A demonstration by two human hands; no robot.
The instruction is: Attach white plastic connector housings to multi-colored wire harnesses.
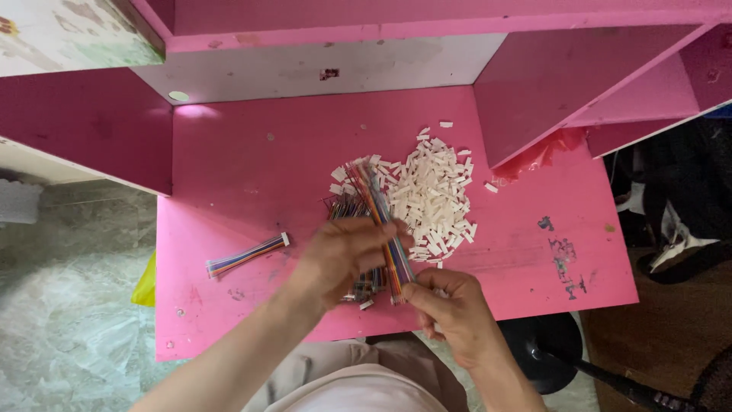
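While both hands work mid-bench, the right hand (450,305) has its grip pinched on a multicolour wire bundle (385,221), and the left hand (343,255) is closed round it too. White connector pile (435,198) lies at 1 o'clock of the hands on the pink bench (252,160); a finished ribbon cable (248,255) sits apart at 9 o'clock.
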